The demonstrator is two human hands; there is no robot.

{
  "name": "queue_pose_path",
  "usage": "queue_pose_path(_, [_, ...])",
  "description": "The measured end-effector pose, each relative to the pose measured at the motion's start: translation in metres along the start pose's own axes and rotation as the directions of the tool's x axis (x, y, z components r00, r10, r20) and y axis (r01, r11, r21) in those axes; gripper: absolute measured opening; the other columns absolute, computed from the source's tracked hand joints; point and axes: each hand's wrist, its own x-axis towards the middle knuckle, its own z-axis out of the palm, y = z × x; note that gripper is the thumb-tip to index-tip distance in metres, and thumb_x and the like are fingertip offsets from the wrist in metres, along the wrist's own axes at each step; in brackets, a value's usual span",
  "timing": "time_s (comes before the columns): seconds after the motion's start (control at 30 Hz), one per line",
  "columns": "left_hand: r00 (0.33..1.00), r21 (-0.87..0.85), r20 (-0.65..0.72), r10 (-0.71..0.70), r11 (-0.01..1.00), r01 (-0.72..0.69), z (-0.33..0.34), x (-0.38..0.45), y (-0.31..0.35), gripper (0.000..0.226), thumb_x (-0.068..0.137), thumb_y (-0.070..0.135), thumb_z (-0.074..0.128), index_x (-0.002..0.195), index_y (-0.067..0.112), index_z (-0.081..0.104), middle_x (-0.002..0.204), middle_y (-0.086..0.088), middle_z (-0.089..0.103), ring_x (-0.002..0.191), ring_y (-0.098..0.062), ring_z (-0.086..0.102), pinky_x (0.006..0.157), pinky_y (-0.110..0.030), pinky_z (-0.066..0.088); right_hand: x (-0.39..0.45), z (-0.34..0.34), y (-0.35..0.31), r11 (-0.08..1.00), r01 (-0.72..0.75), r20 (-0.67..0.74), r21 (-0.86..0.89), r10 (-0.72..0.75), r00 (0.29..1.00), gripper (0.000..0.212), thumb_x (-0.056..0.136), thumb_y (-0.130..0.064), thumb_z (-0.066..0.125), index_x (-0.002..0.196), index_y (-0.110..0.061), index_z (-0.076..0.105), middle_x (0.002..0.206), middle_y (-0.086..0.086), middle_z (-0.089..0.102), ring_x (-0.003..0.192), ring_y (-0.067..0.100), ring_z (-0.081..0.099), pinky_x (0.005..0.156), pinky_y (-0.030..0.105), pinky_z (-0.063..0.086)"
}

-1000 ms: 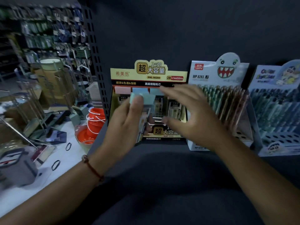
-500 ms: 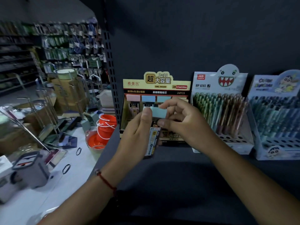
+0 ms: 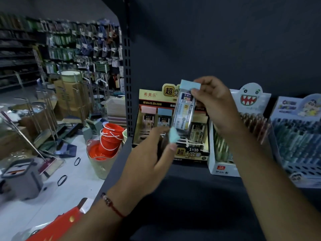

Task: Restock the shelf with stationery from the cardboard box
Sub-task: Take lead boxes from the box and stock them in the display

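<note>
right hand [image 3: 212,103]: pinching a lead case [image 3: 185,108]
left hand [image 3: 147,160]: gripping another case [image 3: 173,136]
behind: display box [image 3: 151,101], pen boxes [image 3: 250,105]

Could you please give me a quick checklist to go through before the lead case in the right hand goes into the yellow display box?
1. Right hand grips the lead case near its blue cap: ok.
2. Left hand holds a second blue-capped case: ok, though blurred.
3. Free slot in the yellow display box: cannot tell, the hands cover the middle.
4. Held case lined up with the upright row: not ok, it tilts and sits above the box.
5. Neighbouring monster pen display stands apart from the path: ok.
</note>
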Motion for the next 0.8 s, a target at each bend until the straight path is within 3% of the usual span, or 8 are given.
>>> queue_pose_path(0.07, [0.997, 0.129, 0.062, 0.039, 0.991, -0.047, 0.003, 0.004, -0.002, 0.054, 0.094, 0.062, 0.035, 0.14, 0.035, 0.04, 0.114, 0.027, 0.052, 0.097, 0.01, 0.048, 0.073, -0.005, 0.038, -0.001, 0.003, 0.012, 0.987, 0.074, -0.084, -0.145, -0.087, 0.993, 0.016, 0.093, -0.013, 0.063, 0.106, -0.023, 0.059, 0.092, -0.008, 0.066, 0.08, -0.001, 0.064, 0.066, 0.019, 0.052])
queue_pose_path(0.17, [0.989, 0.211, 0.121, 0.083, 0.972, -0.108, 0.008, 0.009, -0.007, 0.057, 0.096, 0.059, 0.04, 0.146, 0.032, 0.04, 0.13, 0.017, 0.048, 0.113, 0.007, 0.039, 0.088, -0.006, 0.034, -0.012, 0.003, 0.026, 0.907, 0.167, -0.094, -0.386, -0.218, 0.971, 0.018, 0.093, -0.017, 0.062, 0.109, -0.024, 0.057, 0.092, -0.018, 0.06, 0.079, -0.011, 0.058, 0.068, 0.013, 0.05])
queue_pose_path(0.27, [0.984, 0.248, 0.094, 0.15, 0.954, -0.169, 0.013, 0.011, -0.012, 0.057, 0.096, 0.056, 0.043, 0.143, 0.025, 0.049, 0.126, 0.008, 0.053, 0.113, -0.008, 0.049, 0.09, -0.026, 0.047, -0.02, 0.0, 0.035, 0.83, 0.22, -0.04, -0.513, -0.279, 0.959, 0.021, 0.094, -0.018, 0.063, 0.113, -0.025, 0.058, 0.089, -0.024, 0.057, 0.082, -0.016, 0.056, 0.069, 0.006, 0.046])
queue_pose_path(0.37, [0.979, 0.269, 0.098, 0.18, 0.942, -0.2, 0.016, 0.011, -0.016, 0.055, 0.094, 0.055, 0.046, 0.139, 0.025, 0.054, 0.121, 0.008, 0.055, 0.108, -0.011, 0.054, 0.086, -0.033, 0.05, -0.023, 0.003, 0.04, 0.787, 0.24, 0.017, -0.569, -0.281, 0.96, 0.022, 0.094, -0.018, 0.063, 0.115, -0.023, 0.06, 0.088, -0.021, 0.058, 0.083, -0.008, 0.06, 0.071, 0.01, 0.048])
queue_pose_path(0.53, [0.953, 0.255, 0.227, 0.199, 0.932, -0.256, 0.016, 0.006, -0.014, 0.052, 0.092, 0.059, 0.047, 0.137, 0.034, 0.056, 0.116, 0.015, 0.056, 0.104, -0.007, 0.054, 0.084, -0.026, 0.048, -0.023, 0.004, 0.046, 0.733, 0.22, 0.05, -0.644, -0.246, 0.968, 0.019, 0.094, -0.018, 0.062, 0.112, -0.023, 0.06, 0.093, -0.013, 0.06, 0.087, 0.003, 0.06, 0.07, 0.015, 0.047])
queue_pose_path(0.63, [0.962, 0.241, 0.195, 0.191, 0.942, -0.235, 0.014, 0.007, -0.016, 0.049, 0.092, 0.057, 0.053, 0.135, 0.034, 0.058, 0.112, 0.017, 0.055, 0.101, -0.003, 0.053, 0.081, -0.021, 0.047, -0.023, 0.003, 0.048, 0.695, 0.213, 0.051, -0.687, -0.247, 0.968, 0.018, 0.094, -0.019, 0.061, 0.112, -0.021, 0.059, 0.096, -0.007, 0.062, 0.09, 0.013, 0.062, 0.075, 0.036, 0.054])
queue_pose_path(0.8, [0.969, 0.227, 0.175, 0.172, 0.951, -0.21, 0.013, 0.004, -0.016, 0.047, 0.09, 0.056, 0.054, 0.132, 0.036, 0.06, 0.109, 0.021, 0.055, 0.1, 0.002, 0.052, 0.078, -0.007, 0.04, -0.022, 0.001, 0.05, 0.7, 0.192, 0.021, -0.688, -0.245, 0.969, 0.019, 0.095, -0.018, 0.06, 0.113, -0.022, 0.06, 0.1, -0.001, 0.066, 0.091, 0.016, 0.063, 0.076, 0.041, 0.053])
